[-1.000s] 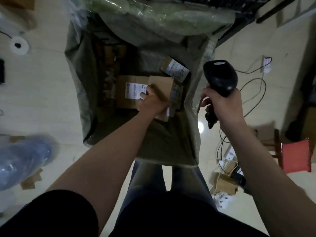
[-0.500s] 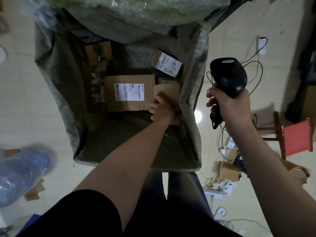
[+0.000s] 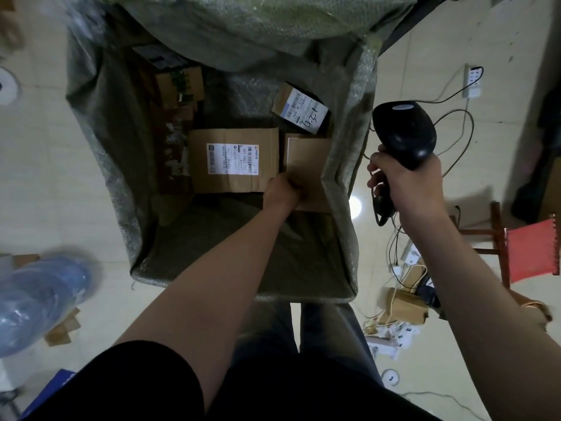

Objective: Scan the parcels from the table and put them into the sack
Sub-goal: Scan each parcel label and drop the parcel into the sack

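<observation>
One plain box (image 3: 306,165): laid flat inside the sack (image 3: 100,147), against its right wall, and gripped at its near left corner.
Left hand (image 3: 282,191): held down inside the sack – the fingers are curled tight round the box's edge, and the fingertips are hidden.
Labelled box (image 3: 233,161): laid flat just left of the plain box, white label up.
Small box (image 3: 300,109): tilted beyond both, near the far right corner; handwriting is seen on its label.
Other boxes (image 3: 179,86): stacked along the left wall, too dim to be told apart.
Right hand (image 3: 406,183): held outside the sack, to its right – the fingers are wrapped round the handle of a black scanner (image 3: 403,132).
Floor: a power strip (image 3: 472,82), a red stool (image 3: 531,250) at the right and a blurred blue water bottle (image 3: 39,299) at the left are seen.
</observation>
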